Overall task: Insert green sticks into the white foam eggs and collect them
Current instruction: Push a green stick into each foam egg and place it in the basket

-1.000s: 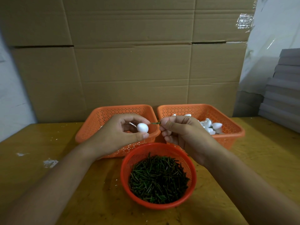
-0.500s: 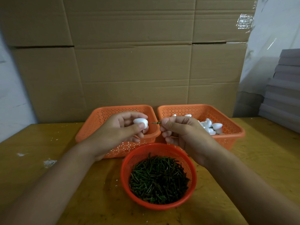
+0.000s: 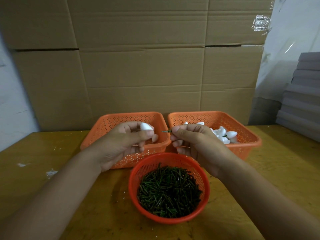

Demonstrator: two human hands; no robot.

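White foam egg [image 3: 146,126] sits pinched between thumb and fingertips of the left hand [image 3: 124,142], over the left orange basket [image 3: 103,125]. Just beside it, the right hand [image 3: 192,141] is curled tightly round a green stick [image 3: 166,131], its tip toward the egg but apart. Best to line the stick with the egg's centre and push straight, gently, since foam likely crumbles. Spare sticks fill the round basket [image 3: 133,179]; other eggs lie in the right basket [image 3: 249,134].

2 square baskets [image 3: 124,118], 1 round basket [image 3: 168,158], 2 hands [image 3: 121,144]

baskets [image 3: 214,116] ahead, cardboard [image 3: 138,66] behind — table [image 3: 52,170] sides open
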